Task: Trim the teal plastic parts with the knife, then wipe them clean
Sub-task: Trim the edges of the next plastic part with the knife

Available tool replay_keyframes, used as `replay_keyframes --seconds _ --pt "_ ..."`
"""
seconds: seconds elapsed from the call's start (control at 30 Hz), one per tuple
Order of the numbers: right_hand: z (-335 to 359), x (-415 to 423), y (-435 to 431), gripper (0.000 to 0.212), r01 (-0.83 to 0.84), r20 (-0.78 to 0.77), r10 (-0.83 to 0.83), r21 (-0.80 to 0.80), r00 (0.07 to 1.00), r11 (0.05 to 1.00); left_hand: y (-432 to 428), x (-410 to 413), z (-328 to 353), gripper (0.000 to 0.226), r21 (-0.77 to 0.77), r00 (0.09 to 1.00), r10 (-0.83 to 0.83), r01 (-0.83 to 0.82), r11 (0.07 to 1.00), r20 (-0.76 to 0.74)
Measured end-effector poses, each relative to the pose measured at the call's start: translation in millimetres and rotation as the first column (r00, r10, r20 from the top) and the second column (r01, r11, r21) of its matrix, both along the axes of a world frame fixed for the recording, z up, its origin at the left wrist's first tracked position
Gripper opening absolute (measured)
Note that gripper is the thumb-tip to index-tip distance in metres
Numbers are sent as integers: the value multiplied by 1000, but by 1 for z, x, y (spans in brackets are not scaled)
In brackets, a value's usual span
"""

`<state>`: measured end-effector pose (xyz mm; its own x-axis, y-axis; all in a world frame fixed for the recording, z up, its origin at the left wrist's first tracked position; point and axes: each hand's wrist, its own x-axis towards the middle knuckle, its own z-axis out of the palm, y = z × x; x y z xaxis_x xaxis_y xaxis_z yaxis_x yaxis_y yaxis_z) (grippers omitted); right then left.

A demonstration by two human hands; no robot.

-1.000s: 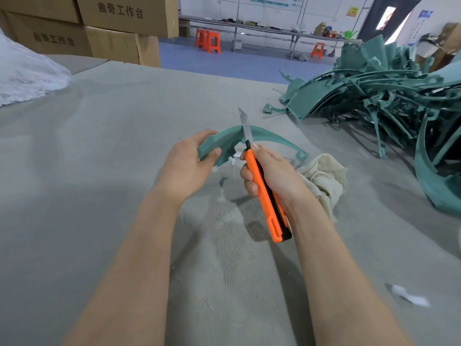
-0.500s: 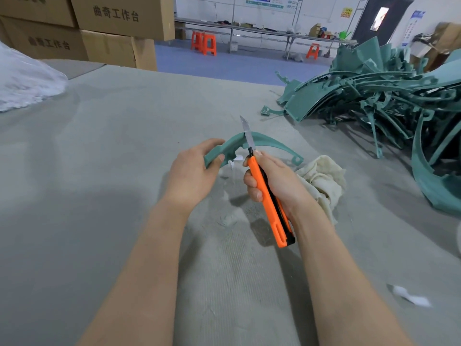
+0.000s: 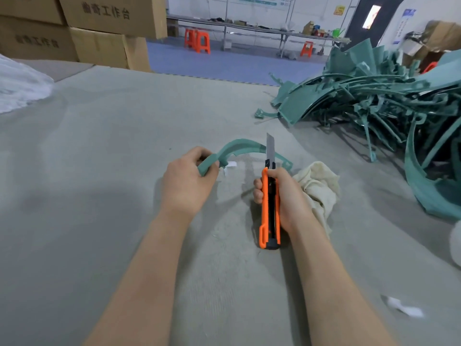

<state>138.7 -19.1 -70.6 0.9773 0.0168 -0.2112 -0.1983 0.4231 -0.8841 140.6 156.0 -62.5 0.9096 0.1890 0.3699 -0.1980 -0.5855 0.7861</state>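
The left hand (image 3: 187,182) grips one end of the curved teal plastic part (image 3: 239,146); the right hand (image 3: 284,196) clasps the orange utility knife (image 3: 269,208), blade seemingly touching the part's far edge

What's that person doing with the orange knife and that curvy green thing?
A person is trimming plastic parts. The left hand grips one end of a curved teal part, and the right hand holds an orange knife with its blade out, close to the part's arc. A cream cloth lies on the grey table beside the right hand, handy for wiping. A big pile of teal parts sits to the right.
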Motion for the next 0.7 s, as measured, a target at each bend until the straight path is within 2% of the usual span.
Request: replay_keyframes --seconds 0.1,0.13,0.2,0.27,0.33,0.5,0.63,0.7 --pt "-3 2 5 7 12 22 -12 15 1000 1000 3 0 1 9 -3 1000 19 -19 1000 -13" --pt "-4 1 7 9 19 34 -20 10 999 1000 3 0 1 10 0 1000 21 -21 1000 -13" --pt "-6 -2 11 28 29 63 -32 46 998 999 3 -1 0 12 23 1000 29 -29 999 0" --pt "-8 -5 12 32 32 104 -41 85 994 996 4 -2 0 15 30 999 33 -33 999 12" --pt "-10 -6 13 28 39 120 -44 48 992 998 5 -2 -2 16 30 1000 29 -29 999 12" --pt "-8 -2 19 35 49 62 -42 -105 997 993 5 -2 -7 12 34 1000 -22 22 999 -17" --pt "-5 -3 15 35 15 38 -12 -83 999 996 4 -2 -8 7 62 999 -38 39 997 -21" --pt "-5 -5 14 33 -26 48 32 -124 998 992 4 -2 -7 6 57 999 -27 29 998 -24"
